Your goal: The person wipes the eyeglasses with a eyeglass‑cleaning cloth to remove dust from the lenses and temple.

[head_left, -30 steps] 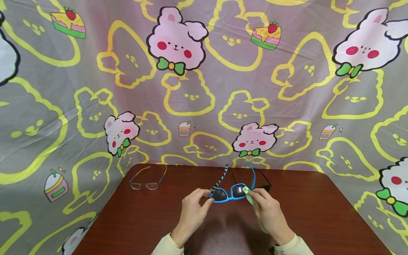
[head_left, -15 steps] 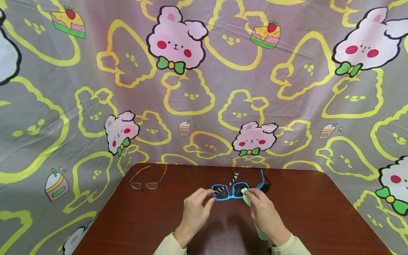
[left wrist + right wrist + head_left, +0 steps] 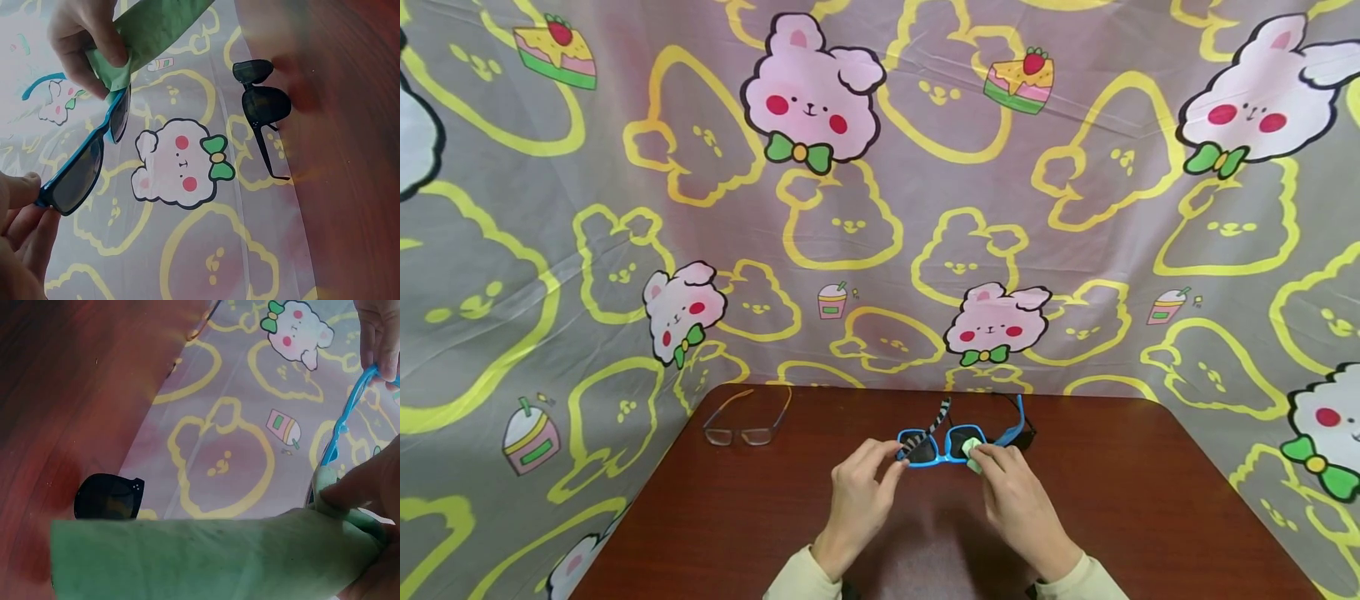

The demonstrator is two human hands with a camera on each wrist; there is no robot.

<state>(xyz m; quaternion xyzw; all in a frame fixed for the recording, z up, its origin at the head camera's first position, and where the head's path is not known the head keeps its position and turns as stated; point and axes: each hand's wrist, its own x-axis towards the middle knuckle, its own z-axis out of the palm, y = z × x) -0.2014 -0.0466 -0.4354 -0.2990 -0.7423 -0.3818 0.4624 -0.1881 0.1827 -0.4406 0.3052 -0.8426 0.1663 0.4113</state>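
One blue sunglasses frame | left hand gripping at nine o'clock | right hand pinching green cloth, seemingly wiping three-o'clock lens | next likely needing steady strokes

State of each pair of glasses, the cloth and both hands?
Blue sunglasses: held, temples unfolded.
Green cloth: against the blue sunglasses, one end loose.
Black sunglasses: on the table, at least one temple unfolded.
Clear glasses: on the table, both temples unfolded.
Left hand: gripping one end of the blue sunglasses.
Right hand: pinching the green cloth.
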